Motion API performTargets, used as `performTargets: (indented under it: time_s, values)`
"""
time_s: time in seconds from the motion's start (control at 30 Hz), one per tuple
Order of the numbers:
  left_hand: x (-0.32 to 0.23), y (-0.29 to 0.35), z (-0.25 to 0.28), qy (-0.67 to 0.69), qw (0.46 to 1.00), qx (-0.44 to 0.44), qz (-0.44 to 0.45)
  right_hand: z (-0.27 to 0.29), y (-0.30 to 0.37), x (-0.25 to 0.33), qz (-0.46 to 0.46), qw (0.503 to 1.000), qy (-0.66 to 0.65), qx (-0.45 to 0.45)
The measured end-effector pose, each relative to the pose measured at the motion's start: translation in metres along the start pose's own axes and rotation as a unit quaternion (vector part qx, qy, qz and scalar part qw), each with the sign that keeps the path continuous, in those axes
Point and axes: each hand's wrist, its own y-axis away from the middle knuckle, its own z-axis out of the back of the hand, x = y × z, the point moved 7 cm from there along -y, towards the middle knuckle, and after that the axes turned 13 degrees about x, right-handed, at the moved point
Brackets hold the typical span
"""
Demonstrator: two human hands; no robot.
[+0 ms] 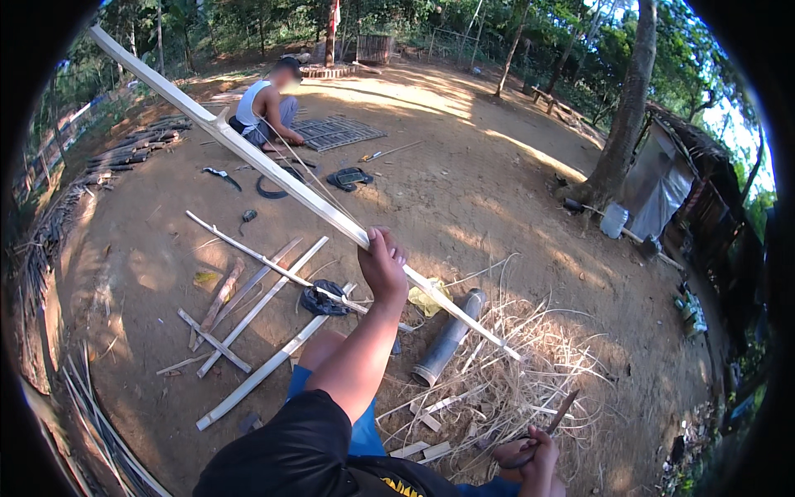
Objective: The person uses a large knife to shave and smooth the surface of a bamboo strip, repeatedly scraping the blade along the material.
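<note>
A long, pale split-bamboo strip (281, 177) with a raised node slants across the view, from the upper left down to the shavings. My left hand (383, 263) is closed around it, past its middle, with the arm stretched forward. A thin loose strand hangs along the strip above that hand. Low on the right, my right hand (541, 457) grips a knife (565, 412), its dark blade pointing up and away, apart from the strip. Curly bamboo shavings (538, 348) lie heaped on the ground between the two hands and beyond.
A dark tube (450, 338) lies beside the shavings. Pale strips and sticks (265, 305) lie at the left, with a black plastic bag (323, 298) among them. Farther off, another person (267, 108) crouches at a slatted panel (339, 132). A tree (623, 116) and a shed (669, 178) stand right.
</note>
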Motion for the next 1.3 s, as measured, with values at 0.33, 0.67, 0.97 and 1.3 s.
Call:
performTargets:
  time_s: [0.33, 0.67, 0.97, 1.3]
  values:
    - [0.032, -0.032, 0.011, -0.052, 0.996, -0.009, 0.068, -0.066, -0.028, -0.019, -0.035, 0.991, 0.091, 0.093]
    - [0.074, -0.035, 0.0, -0.137, 0.985, 0.018, 0.105, -0.132, -0.024, -0.067, -0.139, 0.949, 0.18, 0.216]
    - [0.068, -0.029, 0.016, -0.053, 0.981, -0.114, 0.149, -0.13, -0.024, -0.081, -0.186, 0.946, 0.17, 0.203]
    - [0.07, -0.019, 0.025, -0.05, 0.973, -0.17, 0.145, -0.117, -0.03, -0.075, -0.157, 0.957, 0.158, 0.186]
